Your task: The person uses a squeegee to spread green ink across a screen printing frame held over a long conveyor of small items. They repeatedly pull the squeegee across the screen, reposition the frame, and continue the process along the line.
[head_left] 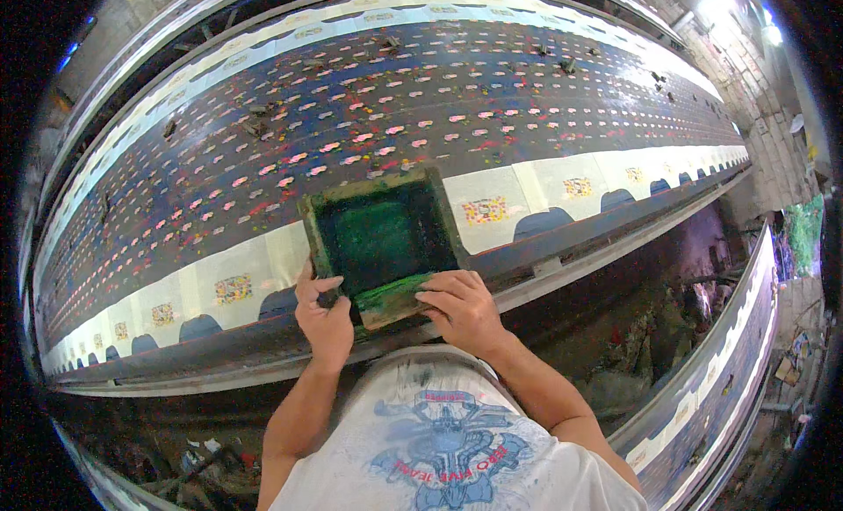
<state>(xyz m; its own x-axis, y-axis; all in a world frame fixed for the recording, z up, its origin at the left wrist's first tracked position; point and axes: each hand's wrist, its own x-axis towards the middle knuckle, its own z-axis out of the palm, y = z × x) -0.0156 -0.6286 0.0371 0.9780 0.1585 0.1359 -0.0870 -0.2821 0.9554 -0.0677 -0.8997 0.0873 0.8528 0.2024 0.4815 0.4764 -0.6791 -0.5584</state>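
A square screen printing frame (449,214) with wooden sides is held in front of me, over the near edge of the long table. Its mesh (373,230) is covered with dark green ink, and a brighter green smear runs along the near bar. My left hand (323,322) grips the near left corner, the thumb bent on the near side. My right hand (464,311) is closed over the right part of the near bar, fingers on top. Whether a separate squeegee lies under these fingers I cannot tell. Pale fabric pieces (509,195) with small coloured prints lie along the table's near edge.
The long dark printing table (290,116) is spotted with pink, red and blue ink. More pale pieces (307,28) line its far edge. Small dark lumps (568,66) sit on the surface. A metal rail (562,269) runs along the near side. Another table (702,397) stands at the right.
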